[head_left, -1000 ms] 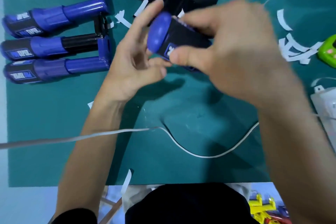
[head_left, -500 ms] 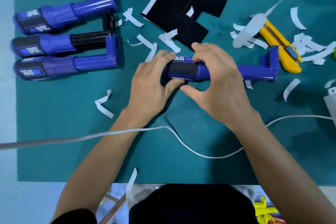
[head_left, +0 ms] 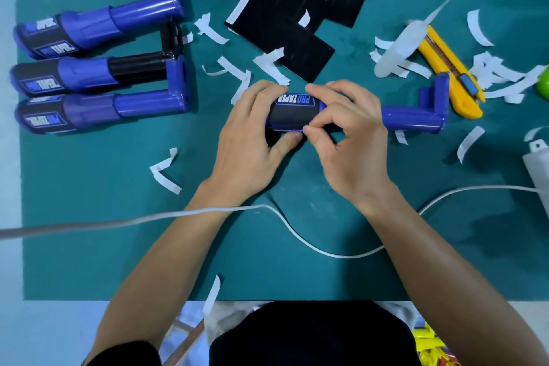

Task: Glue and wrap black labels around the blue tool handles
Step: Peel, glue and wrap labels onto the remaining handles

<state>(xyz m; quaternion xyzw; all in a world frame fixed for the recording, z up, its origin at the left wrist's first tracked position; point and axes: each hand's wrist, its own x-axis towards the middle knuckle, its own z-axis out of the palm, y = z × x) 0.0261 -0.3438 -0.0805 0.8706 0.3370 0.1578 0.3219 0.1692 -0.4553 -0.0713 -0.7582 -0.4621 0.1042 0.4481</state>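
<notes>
A blue tool handle (head_left: 413,117) lies sideways on the green mat (head_left: 118,217) at the centre, its flanged end to the right. A black label (head_left: 292,111) printed PRO TAPER is wrapped round its grip end. My left hand (head_left: 252,140) grips that end, fingers over the top and thumb underneath. My right hand (head_left: 347,140) holds the grip just right of the label, thumb and forefinger pinching at the label's lower edge. Several loose black label sheets (head_left: 294,12) lie behind my hands.
Three labelled blue handles (head_left: 98,68) lie side by side at the left. A yellow utility knife (head_left: 448,71) and a whitish glue tube (head_left: 398,50) sit at the right among white backing strips (head_left: 499,74). A white cable (head_left: 297,232) crosses the mat near me.
One second ago both hands held the handle raised, end-on to the camera. It has come down onto the mat lying sideways, and my right thumb and forefinger have closed on the label's lower edge.
</notes>
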